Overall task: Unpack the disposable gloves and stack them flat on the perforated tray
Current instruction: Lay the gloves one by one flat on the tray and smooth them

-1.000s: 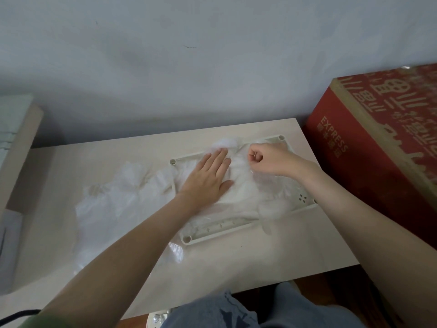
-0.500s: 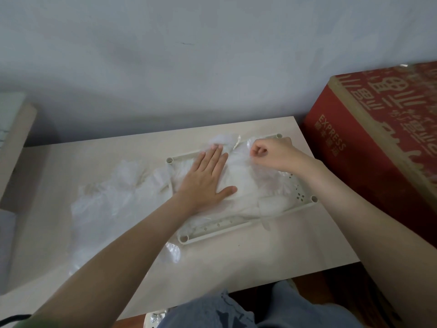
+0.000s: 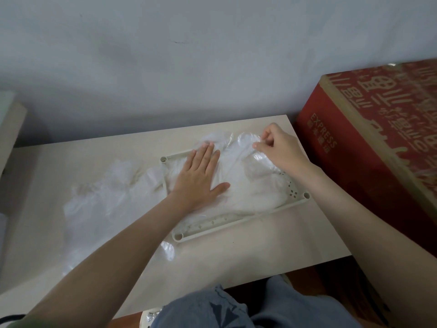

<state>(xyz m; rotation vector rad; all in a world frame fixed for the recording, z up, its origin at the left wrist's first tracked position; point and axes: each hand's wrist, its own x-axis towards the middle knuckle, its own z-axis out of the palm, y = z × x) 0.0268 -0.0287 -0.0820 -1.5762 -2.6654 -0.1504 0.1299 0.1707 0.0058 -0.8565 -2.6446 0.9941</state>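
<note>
Left hand (image 3: 199,181) lies flat, fingers spread, on the gloves (image 3: 248,185) in the perforated tray (image 3: 236,227); right hand (image 3: 280,147) pinches a glove edge just beside.

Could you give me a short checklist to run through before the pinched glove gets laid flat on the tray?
1. Left hand flat on the glove stack, holding it down: ok.
2. Right hand has a pinch grip on a glove edge: ok.
3. Tray fully on the table: ok.
4. Stack within the tray rim: not ok, plastic spills past the far edge.
5. Only one glove pinched: cannot tell.
6. Loose gloves remaining to the left: not ok.
</note>
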